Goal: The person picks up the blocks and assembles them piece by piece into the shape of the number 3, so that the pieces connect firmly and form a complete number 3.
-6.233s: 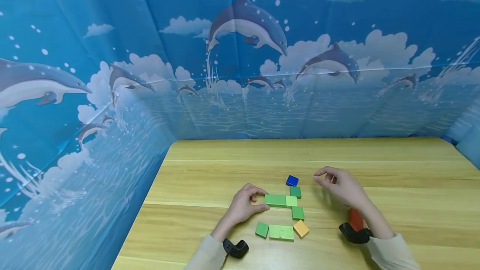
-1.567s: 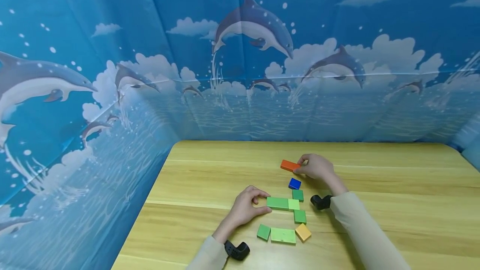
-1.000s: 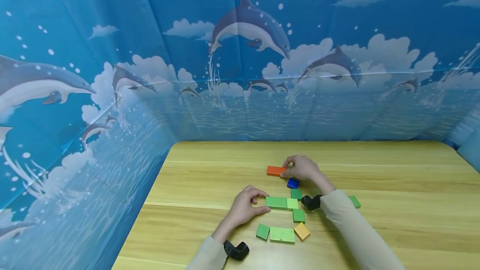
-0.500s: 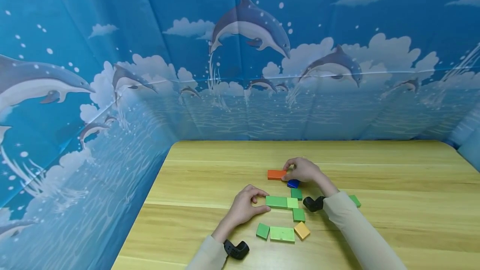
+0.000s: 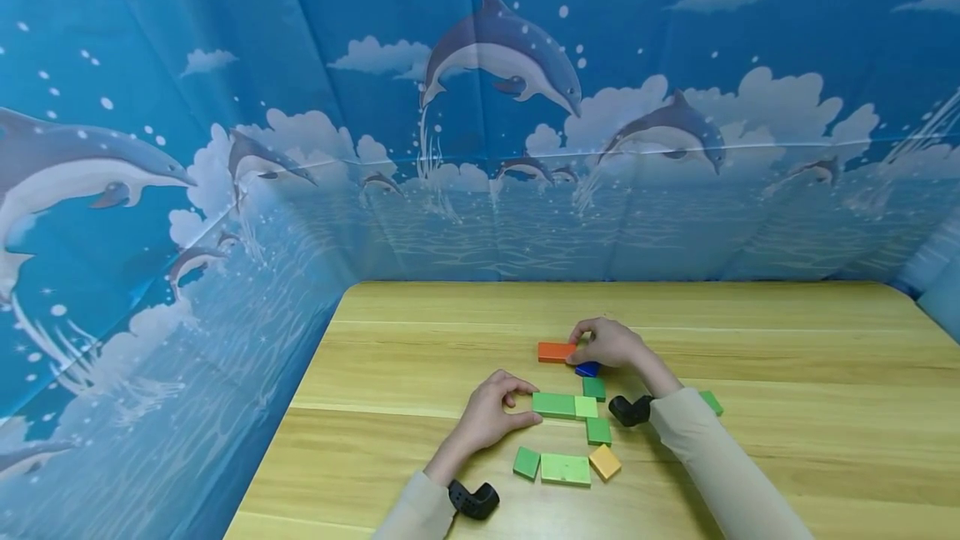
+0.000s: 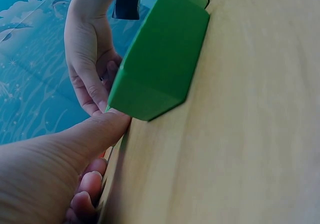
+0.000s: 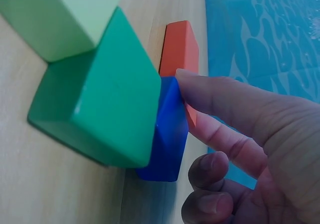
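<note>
My right hand (image 5: 611,343) pinches one end of a flat orange-red block (image 5: 555,352) between thumb and finger, at the far end of a block layout. The blue block (image 5: 587,370) lies right under that thumb; in the right wrist view the thumb tip sits where the blue block (image 7: 167,139) meets the orange-red block (image 7: 179,47). My left hand (image 5: 483,412) holds the left end of a long green block (image 5: 553,405) with thumb and forefinger. A light green block (image 5: 586,407) adjoins it, with a dark green block (image 5: 594,390) behind and another green block (image 5: 598,431) in front.
Nearer me lie a small green block (image 5: 527,463), a long light green block (image 5: 566,469) and a turned yellow-orange block (image 5: 605,462). Partly behind the right sleeve is another green block (image 5: 711,402). A dolphin-printed blue curtain (image 5: 480,223) stands beyond the wooden table (image 5: 810,373).
The right hand took the orange-red block from the right side, carried it to the far side, then brought it left and nearer, beside the blue block. The left hand has stayed put.
</note>
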`<state>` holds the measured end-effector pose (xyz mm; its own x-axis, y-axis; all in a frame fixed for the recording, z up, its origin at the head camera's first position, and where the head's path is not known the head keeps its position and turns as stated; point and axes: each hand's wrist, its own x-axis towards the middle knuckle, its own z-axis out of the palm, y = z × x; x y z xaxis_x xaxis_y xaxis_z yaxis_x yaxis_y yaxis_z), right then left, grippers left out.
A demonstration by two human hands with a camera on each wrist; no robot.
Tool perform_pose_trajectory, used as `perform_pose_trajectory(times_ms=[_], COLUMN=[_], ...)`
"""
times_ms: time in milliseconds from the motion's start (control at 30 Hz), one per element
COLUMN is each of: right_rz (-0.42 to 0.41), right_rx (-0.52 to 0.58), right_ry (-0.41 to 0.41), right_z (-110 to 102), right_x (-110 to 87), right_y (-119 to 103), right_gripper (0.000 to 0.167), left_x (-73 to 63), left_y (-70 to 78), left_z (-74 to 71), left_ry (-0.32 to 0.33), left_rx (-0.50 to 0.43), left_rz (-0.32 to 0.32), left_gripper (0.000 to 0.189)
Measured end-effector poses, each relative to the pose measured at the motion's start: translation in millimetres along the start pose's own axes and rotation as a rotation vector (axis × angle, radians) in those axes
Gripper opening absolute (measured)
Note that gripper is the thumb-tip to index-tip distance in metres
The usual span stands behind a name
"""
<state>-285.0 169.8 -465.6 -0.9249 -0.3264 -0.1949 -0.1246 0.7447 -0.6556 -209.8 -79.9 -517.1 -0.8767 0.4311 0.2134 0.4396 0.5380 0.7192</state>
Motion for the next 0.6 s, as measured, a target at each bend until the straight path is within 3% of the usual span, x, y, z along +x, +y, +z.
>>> perform_pose_trajectory(times_ms=[600], right_rz=[-0.01], right_rx=[0.025], right_ry=[-0.013], right_z=[-1.2], right_x=[-3.6], right_y=[-2.5], right_gripper=[0.028], left_x=[1.1], left_y=[-2.9], left_z=[0.8], left_ry=[0.005], left_rx=[0.006], left_rz=[0.008], left_gripper=[0.033])
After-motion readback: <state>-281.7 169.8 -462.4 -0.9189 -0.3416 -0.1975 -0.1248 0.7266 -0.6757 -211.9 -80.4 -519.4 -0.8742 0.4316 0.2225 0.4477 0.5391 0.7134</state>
